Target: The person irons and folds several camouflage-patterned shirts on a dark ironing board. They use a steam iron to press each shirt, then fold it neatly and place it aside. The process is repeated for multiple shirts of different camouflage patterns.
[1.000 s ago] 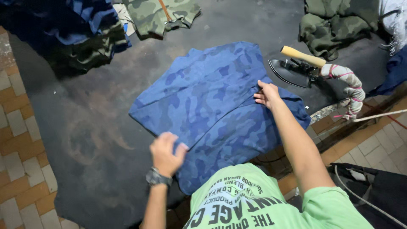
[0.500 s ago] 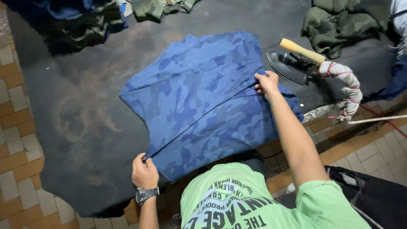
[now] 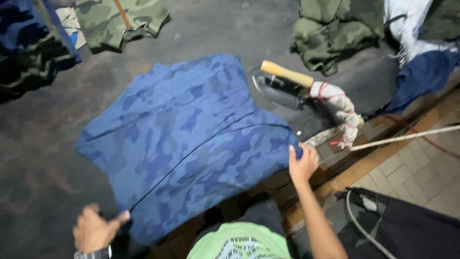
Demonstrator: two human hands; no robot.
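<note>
At the far left edge lay one dark pile of clothes [image 3: 28, 48], blue and black, on the dark ironing surface [image 3: 43, 168]. Just right of it, at the top, one green camouflage garment [image 3: 120, 21] was spread loosely with a brown strap across it.

My left hand [image 3: 96, 229] was low in the frame, a wristwatch [image 3: 93, 253] showing at the bottom edge. Its fingers were pinched on the near left corner of the blue camouflage garment [image 3: 191, 139], thumb stretched toward the hem. That garment, the only blue camouflage one, lay flat across the middle of the surface, a dark seam line running through it from lower left to upper right, its near edge hanging over the table's front.

My right hand [image 3: 303, 163] gripped the garment's near right corner, fingers curled around the cloth at the table's edge. Below it showed my green shirt [image 3: 239, 242].

Right of the garment, one iron [image 3: 280, 88] sat on the surface, its wooden handle pointing up and left, its cord wrapped in pale cloth [image 3: 338, 108]. Beyond it lay a second green camouflage heap [image 3: 330, 33], then one white cloth [image 3: 407, 24] and one dark blue cloth [image 3: 421, 74] at the right edge. One pale rope [image 3: 407, 136] crossed above the tiled floor [image 3: 412, 177]. I saw no containers.
</note>
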